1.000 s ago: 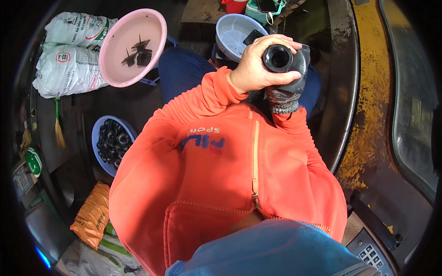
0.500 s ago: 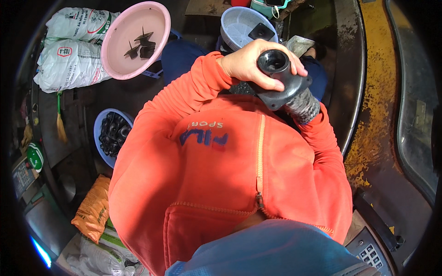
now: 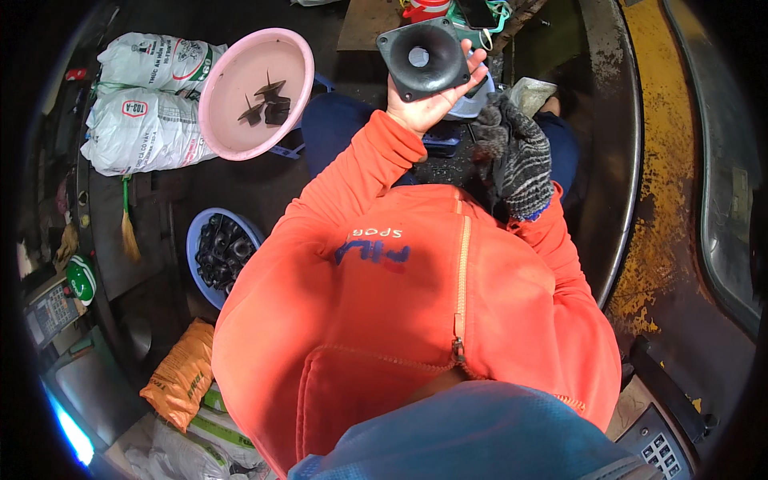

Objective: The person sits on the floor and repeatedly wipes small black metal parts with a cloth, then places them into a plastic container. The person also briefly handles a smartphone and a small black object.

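Observation:
A black plastic horn (image 3: 442, 74) with a square flange and screw holes at its corners sits in my bare left hand (image 3: 426, 110), wide mouth facing up. Light shows through the round hole in its middle. The fingers are wrapped round it from below and behind. My right hand (image 3: 522, 164) wears a grey and black striped knit glove and hangs lower, to the right of the horn and apart from it. Its fingers are curled, and something dark near them is too blurred to name. Behind the left hand, a pale blue basket (image 3: 472, 106) is mostly hidden.
A pink basin (image 3: 228, 120) at the far left holds a few black, spiked parts. Below it, a blue tub (image 3: 194, 264) is full of black parts. White sacks (image 3: 144, 132) and an orange sack (image 3: 182, 376) lie leftward. A rusty yellow machine frame (image 3: 640, 200) runs along my right.
My left hand has lifted the horn up and left and turned its wide mouth upward. The gloved right hand has come off the horn. The view has shifted slightly.

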A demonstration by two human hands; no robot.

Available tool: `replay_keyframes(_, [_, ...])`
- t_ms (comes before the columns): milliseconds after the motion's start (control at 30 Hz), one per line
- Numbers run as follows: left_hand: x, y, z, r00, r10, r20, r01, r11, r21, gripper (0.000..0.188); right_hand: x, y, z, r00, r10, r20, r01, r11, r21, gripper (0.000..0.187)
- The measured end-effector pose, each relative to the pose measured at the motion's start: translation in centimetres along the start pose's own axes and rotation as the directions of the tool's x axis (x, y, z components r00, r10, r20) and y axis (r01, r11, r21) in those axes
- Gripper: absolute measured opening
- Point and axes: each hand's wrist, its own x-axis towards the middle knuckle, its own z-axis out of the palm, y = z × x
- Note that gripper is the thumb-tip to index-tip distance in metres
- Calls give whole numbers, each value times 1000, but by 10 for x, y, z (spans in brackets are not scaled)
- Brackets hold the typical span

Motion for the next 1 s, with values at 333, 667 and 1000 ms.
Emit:
replay_keyframes(333, [-10, -21, 4, 947, 303, 106, -69, -131, 989, 68, 27, -13, -4, 846, -503, 176, 445, 487, -752, 35])
replay_keyframes(667, [-17, -27, 7, 993, 83, 83, -113, 854, 507, 62, 36, -7, -16, 931, -353, 95, 283, 532, -798, 47])
replay_keyframes(1000, [-20, 19, -4, 975, -104, -198, 206, 763, 612, 64, 24, -40, -22, 667, -56, 743, 468, -744, -476, 31])
